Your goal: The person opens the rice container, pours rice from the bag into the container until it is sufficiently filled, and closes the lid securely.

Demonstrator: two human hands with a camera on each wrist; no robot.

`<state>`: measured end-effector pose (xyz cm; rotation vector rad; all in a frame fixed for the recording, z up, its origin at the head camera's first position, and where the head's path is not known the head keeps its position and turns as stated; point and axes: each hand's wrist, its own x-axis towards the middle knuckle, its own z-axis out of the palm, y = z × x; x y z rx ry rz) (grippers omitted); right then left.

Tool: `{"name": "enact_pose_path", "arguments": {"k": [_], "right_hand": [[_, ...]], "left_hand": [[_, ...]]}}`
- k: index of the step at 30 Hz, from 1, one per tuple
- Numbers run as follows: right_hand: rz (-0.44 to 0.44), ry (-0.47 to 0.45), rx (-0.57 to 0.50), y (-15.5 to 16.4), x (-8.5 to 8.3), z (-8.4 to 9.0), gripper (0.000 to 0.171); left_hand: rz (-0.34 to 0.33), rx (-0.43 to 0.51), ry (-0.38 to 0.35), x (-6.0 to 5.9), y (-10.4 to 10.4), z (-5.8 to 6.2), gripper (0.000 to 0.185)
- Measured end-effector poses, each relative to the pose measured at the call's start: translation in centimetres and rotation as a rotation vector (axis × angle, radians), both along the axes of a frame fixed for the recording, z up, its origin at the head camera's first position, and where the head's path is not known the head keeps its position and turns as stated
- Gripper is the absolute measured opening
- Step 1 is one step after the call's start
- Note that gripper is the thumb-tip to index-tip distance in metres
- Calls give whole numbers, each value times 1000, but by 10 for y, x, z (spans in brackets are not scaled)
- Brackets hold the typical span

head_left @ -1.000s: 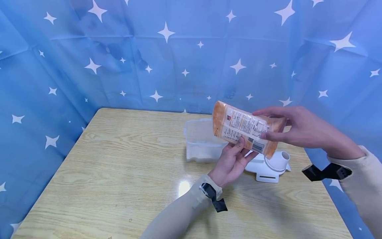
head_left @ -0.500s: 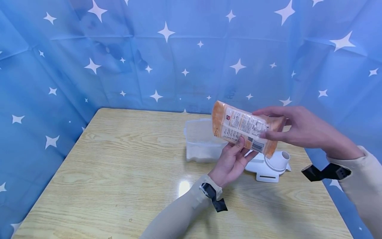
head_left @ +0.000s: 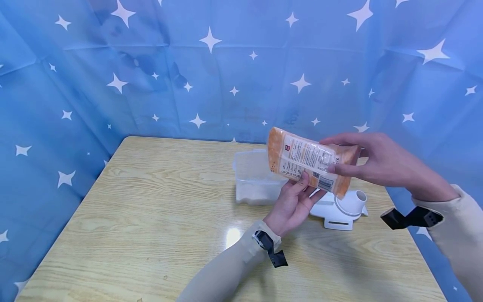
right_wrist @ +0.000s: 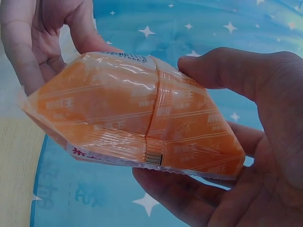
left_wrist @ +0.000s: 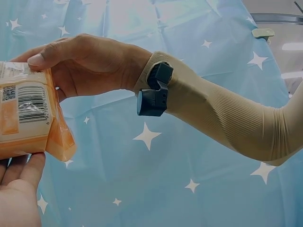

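Orange packet [head_left: 307, 162] unmoved, above tub [head_left: 253, 178]

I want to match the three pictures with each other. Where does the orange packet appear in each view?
Head: the orange packet is right of centre, above the table, held between both hands.
Left wrist: the packet is at the left edge, barcode showing.
Right wrist: the packet fills the centre.
Shared landmark: the right hand gripping the packet's end, seen also at and.
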<state>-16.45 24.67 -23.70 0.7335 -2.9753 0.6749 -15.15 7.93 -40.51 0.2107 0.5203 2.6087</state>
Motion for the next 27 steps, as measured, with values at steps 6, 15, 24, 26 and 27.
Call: {"name": "enact_pose_path", "arguments": {"k": [6, 15, 24, 26, 27], "right_hand": [[-1, 4, 1, 0, 0, 0, 55], [5, 10, -4, -1, 0, 0, 55], [2, 5, -3, 0, -1, 0, 55], [2, 8, -4, 0, -1, 0, 55], [3, 9, -4, 0, -1, 0, 55]], "left_hand": [[7, -5, 0, 0, 1, 0, 41], [11, -1, 0, 0, 1, 1, 41], [28, -8, -24, 1, 1, 3, 40], [27, -7, -23, 1, 2, 2, 40], [27, -7, -23, 0, 2, 2, 41]]}}
